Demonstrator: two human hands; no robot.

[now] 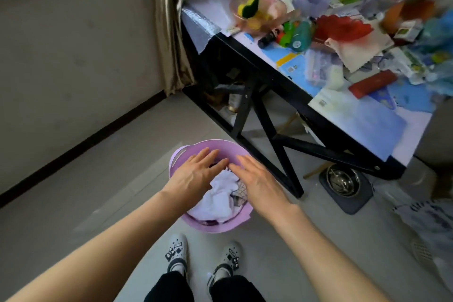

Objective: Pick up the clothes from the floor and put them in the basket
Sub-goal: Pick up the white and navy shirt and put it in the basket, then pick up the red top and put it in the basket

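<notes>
Grey tile floor (pixel 73 216) runs along a beige wall with a dark skirting line, and a gold curtain (pixel 169 32) hangs in the corner. On the floor, just ahead of a pair of white decorated shoes (pixel 176 250), stands a lilac plastic basket (pixel 176 157) with cut-out handles. Clothes (pixel 220 201) lie bunched inside it, mostly white fabric with a dark netted piece at the right side. Both hands are over the basket, palms down: the left hand (pixel 196 174) and the right hand (pixel 259 184) have straight, slightly spread fingers and grip nothing, their fingertips close together above the pile. Whether they press on the fabric cannot be told. To the right a black-framed tabletop (pixel 294 91) is crowded with things, among them a pink bowl (pixel 259 11) and a red cloth (pixel 343 27). Beneath it a metal dish (pixel 343 180) sits on a dark mat
</notes>
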